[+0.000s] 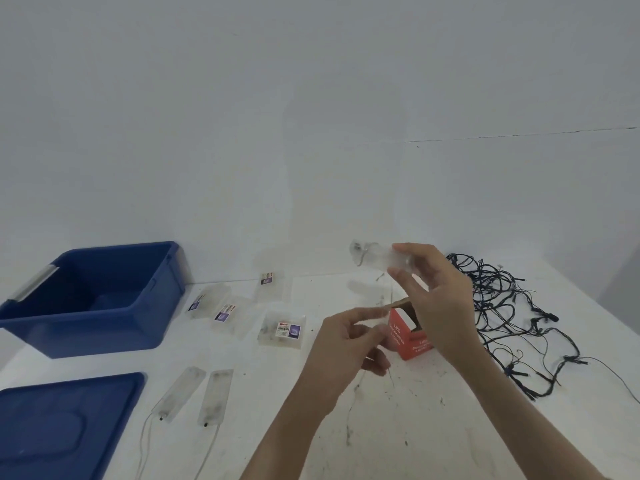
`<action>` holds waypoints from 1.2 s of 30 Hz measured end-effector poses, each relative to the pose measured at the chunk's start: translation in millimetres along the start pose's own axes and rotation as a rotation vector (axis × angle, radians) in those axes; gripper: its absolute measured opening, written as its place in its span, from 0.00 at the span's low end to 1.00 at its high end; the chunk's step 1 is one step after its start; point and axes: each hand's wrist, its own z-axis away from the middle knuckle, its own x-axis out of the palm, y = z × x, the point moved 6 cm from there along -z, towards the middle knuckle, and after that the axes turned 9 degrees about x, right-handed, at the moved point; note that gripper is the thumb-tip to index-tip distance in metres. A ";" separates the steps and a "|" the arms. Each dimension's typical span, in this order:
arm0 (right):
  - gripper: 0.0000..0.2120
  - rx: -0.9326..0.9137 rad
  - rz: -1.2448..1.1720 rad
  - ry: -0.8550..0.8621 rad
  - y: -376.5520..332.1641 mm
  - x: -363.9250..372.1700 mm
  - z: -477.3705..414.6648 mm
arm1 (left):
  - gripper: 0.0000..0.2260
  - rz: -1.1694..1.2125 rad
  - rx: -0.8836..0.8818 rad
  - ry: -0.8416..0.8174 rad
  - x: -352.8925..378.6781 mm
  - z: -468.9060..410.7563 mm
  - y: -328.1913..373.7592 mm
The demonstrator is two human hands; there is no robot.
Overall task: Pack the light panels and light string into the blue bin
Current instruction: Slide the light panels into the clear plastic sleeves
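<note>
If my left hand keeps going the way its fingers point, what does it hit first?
The left hand points up and to the right, toward the red LED lights box, so it would probably meet that first. Depth is unclear; the hand may be passing above the box.

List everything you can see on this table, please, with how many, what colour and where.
bin: one, blue, open, far left.
lid: one, blue, flat at near left.
packaged light panels: four, clear with labels, beside the bin.
bare light panels: two, clear, wired, near the lid.
box: one, red, open, centre.
light string: one, dark, tangled, right.
right hand: holds a clear panel raised.
left hand: pinching something thin, unclear.
</note>
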 end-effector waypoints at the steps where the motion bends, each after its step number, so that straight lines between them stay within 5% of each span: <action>1: 0.11 -0.078 0.148 -0.010 -5.0 -1.3 -0.3 | 0.08 -0.084 0.014 -0.013 -0.3 1.6 4.3; 4: 0.11 -0.222 0.458 -0.082 -10.7 -6.5 -3.5 | 0.06 -0.430 0.162 0.023 -11.0 0.7 28.2; 7: 0.12 -0.081 0.550 -0.330 -1.1 -13.1 -8.0 | 0.05 -0.716 0.394 0.098 -19.1 -0.7 59.5; 12: 0.11 0.282 -0.115 -0.709 -5.6 -20.8 8.8 | 0.07 -0.460 0.335 0.066 -20.8 -11.5 60.4; 15: 0.16 0.386 -0.532 -0.658 -4.1 -16.8 8.9 | 0.11 -0.077 0.218 -0.021 -5.0 -9.6 46.1; 18: 0.28 0.474 -0.699 -0.459 3.4 -10.6 5.3 | 0.08 0.114 0.158 -0.005 4.8 -6.7 39.0; 22: 0.20 0.441 -0.804 -0.197 -3.6 -14.6 2.8 | 0.09 0.106 0.132 -0.051 10.6 -3.0 38.2; 29: 0.14 -0.019 -0.248 0.173 -33.5 -36.5 -2.7 | 0.09 0.020 0.099 -0.039 3.1 1.9 41.2; 36: 0.12 -0.489 0.510 0.227 -45.8 -33.5 3.7 | 0.06 -0.378 0.158 -0.053 -8.2 1.1 72.8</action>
